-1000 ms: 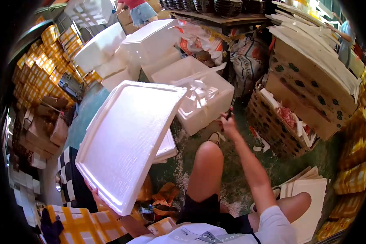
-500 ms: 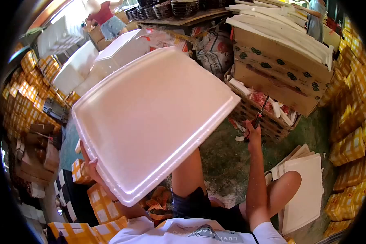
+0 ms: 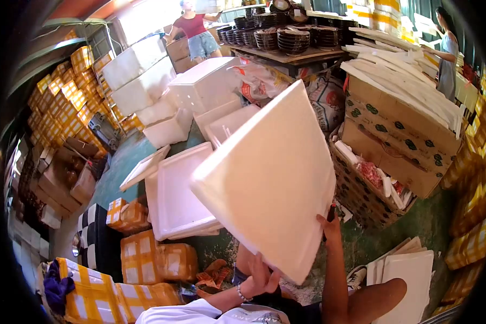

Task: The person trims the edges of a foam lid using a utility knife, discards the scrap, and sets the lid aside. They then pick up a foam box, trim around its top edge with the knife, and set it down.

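The foam lid (image 3: 270, 186) is now tilting steeply; the half-open left hand (image 3: 260, 279) is meeting its near edge, the right hand (image 3: 329, 225) gripping a dark-handled tool (image 3: 332, 211).

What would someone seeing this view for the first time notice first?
Probably the big white foam panel, tilted up in the middle of the view between the person's left hand at its lower edge and right hand at its right edge. Next, likely the yellow-and-white wrapped boxes piled high along the left, and the stacked dark bowls on the table at the back.
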`<state>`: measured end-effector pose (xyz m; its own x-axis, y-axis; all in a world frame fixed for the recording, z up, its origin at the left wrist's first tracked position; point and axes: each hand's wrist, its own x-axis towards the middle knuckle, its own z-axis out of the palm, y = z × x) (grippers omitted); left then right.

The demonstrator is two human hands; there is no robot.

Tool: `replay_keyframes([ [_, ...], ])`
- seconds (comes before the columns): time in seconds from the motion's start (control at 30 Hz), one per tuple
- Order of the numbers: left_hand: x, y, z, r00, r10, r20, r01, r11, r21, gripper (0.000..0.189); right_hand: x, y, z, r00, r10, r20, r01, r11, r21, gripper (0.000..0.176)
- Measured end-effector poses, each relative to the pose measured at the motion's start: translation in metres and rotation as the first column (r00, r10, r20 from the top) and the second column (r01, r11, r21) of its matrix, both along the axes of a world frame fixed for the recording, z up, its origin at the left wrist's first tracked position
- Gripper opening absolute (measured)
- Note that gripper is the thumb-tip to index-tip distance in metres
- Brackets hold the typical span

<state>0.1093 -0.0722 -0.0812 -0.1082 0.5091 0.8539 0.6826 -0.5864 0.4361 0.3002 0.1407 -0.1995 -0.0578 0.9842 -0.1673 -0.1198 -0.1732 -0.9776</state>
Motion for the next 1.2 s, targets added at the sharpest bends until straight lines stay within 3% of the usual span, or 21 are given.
replay_keyframes([
  [0.03, 0.02, 0.018, -0.036, 0.759, -0.467, 0.453, 0.31, 0.872, 0.379, 0.075, 0.011, 0.009, -0.029, 0.999, -0.035, -0.009, 0.034, 0.989, -0.143, 0.088],
  [0.07, 0.016, 0.019, -0.043, 0.755, -0.469, 0.458, 0.316, 0.873, 0.372, 0.075, 0.019, 0.009, -0.045, 0.997, -0.079, -0.015, 0.071, 0.955, -0.289, 0.082],
  [0.13, 0.0, 0.007, -0.046, 0.591, 0.076, 0.803, 0.006, 0.995, -0.098, 0.08, 0.033, -0.01, -0.031, 0.995, -0.074, -0.06, 0.057, 0.967, -0.247, 0.08],
  [0.17, -0.014, 0.01, 0.002, 0.867, 0.157, 0.473, -0.027, 0.963, -0.27, 0.075, 0.043, -0.016, -0.036, 0.997, -0.067, 0.045, 0.077, 0.952, -0.296, 0.08],
  [0.2, -0.026, 0.028, 0.056, 0.987, 0.154, 0.049, -0.121, 0.908, -0.4, 0.071, 0.053, -0.02, -0.042, 0.988, -0.048, 0.147, 0.096, 0.934, -0.343, 0.079],
  [0.23, -0.033, 0.051, 0.056, 0.839, -0.118, 0.532, 0.3, 0.915, -0.271, 0.067, 0.065, -0.017, -0.058, 0.988, 0.06, 0.145, 0.001, 0.923, -0.384, 0.079],
  [0.27, -0.04, 0.074, 0.05, 0.412, -0.337, 0.846, 0.59, 0.806, 0.033, 0.064, 0.071, -0.01, -0.085, 0.989, 0.046, 0.138, 0.014, 0.914, -0.406, 0.079],
  [0.33, -0.056, 0.115, 0.063, 0.253, -0.209, 0.945, 0.731, 0.681, -0.045, 0.06, 0.085, -0.016, -0.137, 0.987, 0.127, 0.097, -0.1, 0.963, -0.252, 0.08],
  [0.37, -0.042, 0.123, 0.108, 0.84, -0.02, 0.543, 0.44, 0.612, -0.658, 0.065, 0.089, -0.023, -0.139, 0.98, 0.152, 0.129, -0.101, 0.937, -0.335, 0.081],
  [0.4, -0.027, 0.133, 0.149, 0.984, -0.002, -0.176, -0.156, 0.449, -0.88, 0.07, 0.092, -0.022, -0.135, 0.971, 0.181, 0.157, -0.1, 0.903, -0.419, 0.082],
  [0.43, -0.032, 0.159, 0.118, 0.869, -0.039, 0.493, 0.444, 0.502, -0.742, 0.076, 0.095, -0.02, -0.139, 0.952, 0.256, 0.169, -0.176, 0.907, -0.381, 0.081],
  [0.47, -0.038, 0.182, 0.08, 0.352, -0.074, 0.933, 0.804, 0.534, -0.261, 0.083, 0.096, -0.017, -0.146, 0.926, 0.33, 0.184, -0.257, 0.907, -0.334, 0.079],
  [0.6, -0.017, 0.211, 0.036, 0.475, -0.126, 0.871, 0.84, 0.362, -0.405, 0.098, 0.093, -0.021, -0.199, 0.894, 0.286, 0.346, -0.243, 0.956, -0.165, 0.061],
  [0.67, 0.016, 0.206, 0.017, 0.57, -0.159, 0.806, 0.767, 0.455, -0.453, 0.1, 0.094, -0.022, -0.237, 0.894, 0.204, 0.398, -0.183, 0.979, -0.091, 0.062],
  [0.73, 0.04, 0.195, -0.006, 0.522, -0.233, 0.821, 0.79, 0.494, -0.362, 0.098, 0.092, -0.024, -0.26, 0.984, 0.014, 0.178, -0.002, 0.998, -0.067, 0.059],
  [0.8, 0.048, 0.192, -0.043, 0.886, -0.194, 0.422, 0.429, 0.692, -0.581, 0.099, 0.088, -0.025, -0.23, 0.927, 0.072, 0.368, -0.017, 0.989, -0.149, 0.054],
  [0.83, 0.049, 0.188, -0.05, 0.812, -0.163, 0.561, 0.539, 0.578, -0.612, 0.101, 0.089, -0.024, -0.219, 0.832, 0.143, 0.536, -0.03, 0.976, -0.214, 0.05],
  [0.93, 0.047, 0.189, -0.069, 0.799, -0.075, 0.597, 0.554, 0.479, -0.681, 0.106, 0.09, -0.015, -0.288, 0.871, 0.146, 0.469, -0.133, 0.989, -0.061, 0.04],
  [1.03, 0.057, 0.188, -0.067, 0.712, 0.115, 0.693, 0.638, 0.308, -0.706, 0.112, 0.065, 0.003, -0.212, 0.789, 0.135, 0.6, -0.02, 0.981, -0.194, 0.041],
  [1.17, 0.059, 0.186, -0.08, 0.805, 0.048, 0.591, 0.554, 0.292, -0.779, 0.114, 0.037, 0.04, -0.204, 0.777, 0.19, 0.6, -0.06, 0.971, -0.229, 0.047],
  [1.2, 0.063, 0.185, -0.08, 0.81, 0.051, 0.584, 0.55, 0.278, -0.788, 0.114, 0.031, 0.048, -0.211, 0.766, 0.161, 0.622, -0.109, 0.987, -0.121, 0.048],
])
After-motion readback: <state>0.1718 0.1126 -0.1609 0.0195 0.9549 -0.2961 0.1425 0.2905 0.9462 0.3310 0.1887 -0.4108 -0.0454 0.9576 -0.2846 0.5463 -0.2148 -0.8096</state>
